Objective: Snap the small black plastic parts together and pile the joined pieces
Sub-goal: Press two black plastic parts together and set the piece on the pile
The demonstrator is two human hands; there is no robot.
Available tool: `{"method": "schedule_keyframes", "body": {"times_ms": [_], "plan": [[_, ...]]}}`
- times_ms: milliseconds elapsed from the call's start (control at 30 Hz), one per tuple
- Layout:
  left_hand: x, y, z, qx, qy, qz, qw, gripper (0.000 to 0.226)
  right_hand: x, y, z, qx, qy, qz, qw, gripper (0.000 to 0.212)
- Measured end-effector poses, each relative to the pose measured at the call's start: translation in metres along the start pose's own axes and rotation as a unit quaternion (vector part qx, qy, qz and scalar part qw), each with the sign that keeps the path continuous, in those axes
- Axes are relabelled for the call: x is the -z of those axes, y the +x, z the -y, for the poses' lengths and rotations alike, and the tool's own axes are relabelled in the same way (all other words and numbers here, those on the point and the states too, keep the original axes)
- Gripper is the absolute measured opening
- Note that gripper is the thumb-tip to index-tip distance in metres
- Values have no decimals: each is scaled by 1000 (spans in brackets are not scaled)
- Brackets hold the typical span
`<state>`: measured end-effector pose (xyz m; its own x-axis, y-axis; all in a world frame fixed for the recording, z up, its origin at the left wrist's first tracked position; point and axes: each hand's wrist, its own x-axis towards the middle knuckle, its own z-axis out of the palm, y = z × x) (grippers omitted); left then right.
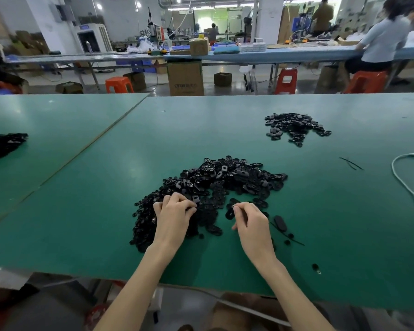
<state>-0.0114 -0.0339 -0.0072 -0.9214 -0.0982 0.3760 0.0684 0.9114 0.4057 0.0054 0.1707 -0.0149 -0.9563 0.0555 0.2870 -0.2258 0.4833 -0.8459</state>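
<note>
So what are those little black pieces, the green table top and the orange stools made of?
Black pieces: likely hard moulded plastic with a glossy finish; light glints off their smooth curved faces.
Green table top: looks like a smooth mat or laminate sheet, semi-matte; it shows soft lamp reflections and a seam between panels.
Orange stools: probably moulded plastic; the bright colour is uniform and the legs look one-piece.

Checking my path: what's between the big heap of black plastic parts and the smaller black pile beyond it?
Only bare green table separates the big heap of black plastic parts from the smaller black pile, in the head view.
</note>
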Motion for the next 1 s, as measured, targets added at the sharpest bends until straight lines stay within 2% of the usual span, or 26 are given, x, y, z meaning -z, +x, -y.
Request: {"method": "schedule_keyframes", "body": {"times_ms": [167,400,533,633,733,833,1000], "plan": [[2,4,-7,-19,40,51,998,21,-2,0,-2,-2,7,9,1000,16],[3,12,-13,-22,28,69,997,6,-2,2,-7,-32,36,-3,999,17],[5,11,-14,-10,12,25,1000,7,1,5,-9,-58,77,-20,995,14],[4,7,-21,16,-102,-27,994,8,3,6,-12,-67,92,-33,993,14],[-1,0,-41,29,-292,32,955,13,3,7,-12,-67,98,-38,992,13],[-13,-8,-61,8,-378,79,922,12,4,9,-9,-64,100,-43,992,12],[-31,-14,-67,59,-476,42,876,3,8,7,-8,-70,131,-52,988,11]]}}
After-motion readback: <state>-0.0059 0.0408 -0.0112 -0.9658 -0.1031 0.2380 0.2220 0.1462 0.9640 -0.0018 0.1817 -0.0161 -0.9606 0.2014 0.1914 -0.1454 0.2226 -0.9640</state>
